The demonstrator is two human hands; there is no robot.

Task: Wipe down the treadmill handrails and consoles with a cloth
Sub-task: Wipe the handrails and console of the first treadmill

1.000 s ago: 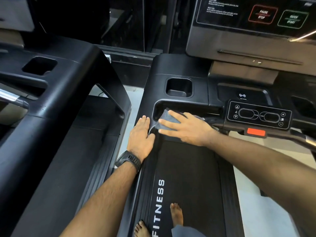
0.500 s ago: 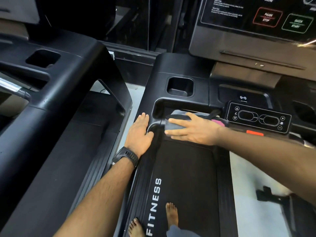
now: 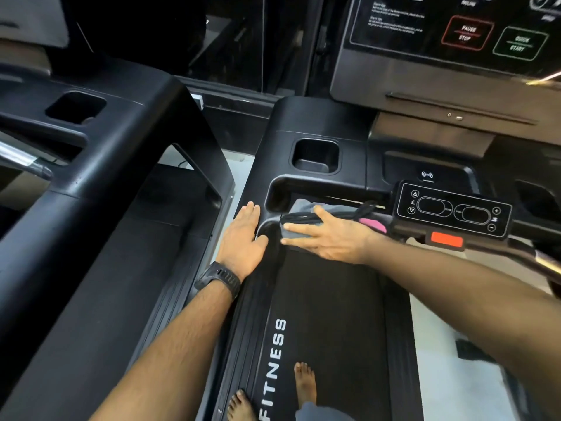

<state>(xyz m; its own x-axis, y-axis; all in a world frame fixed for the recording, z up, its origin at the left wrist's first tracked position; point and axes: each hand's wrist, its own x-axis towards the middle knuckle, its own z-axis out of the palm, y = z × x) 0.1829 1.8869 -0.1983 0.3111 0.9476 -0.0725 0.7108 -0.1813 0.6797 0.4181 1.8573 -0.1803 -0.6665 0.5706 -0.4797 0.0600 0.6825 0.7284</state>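
The grey cloth [image 3: 295, 234] is pressed under the right hand [image 3: 332, 237], whose fingers [image 3: 299, 227] are laid out straight and flat towards the left, with the thumb stretched over the cloth's far edge. Nothing is clenched; the cloth is held down by the open palm. The cloth is draped over the left end of the cross handrail [image 3: 543, 262], just right of the corner where that rail meets the treadmill's left side arm [image 3: 264, 174]. A black cord [image 3: 306, 219] is looped across the cloth by the fingertips, and a pink object [image 3: 372, 223] is seen just beyond the wrist.

The left hand [image 3: 243, 238] is laid flat on the side arm, fingers straight and together, gripping nothing, just left of the cloth. A black watch [image 3: 219, 279] is worn on that wrist.

To the right of the cloth, a small control panel [image 3: 452, 211] is mounted on the handrail, with a red tab [image 3: 447, 240] at its near edge. Further away, a square cup holder [image 3: 315, 154] is set into the deck, and the main console [image 3: 425, 71] is seen at far right. Bare feet [image 3: 305, 384] are placed on the belt [image 3: 334, 314] at the near edge. A second treadmill [image 3: 91, 153] stands to the left.
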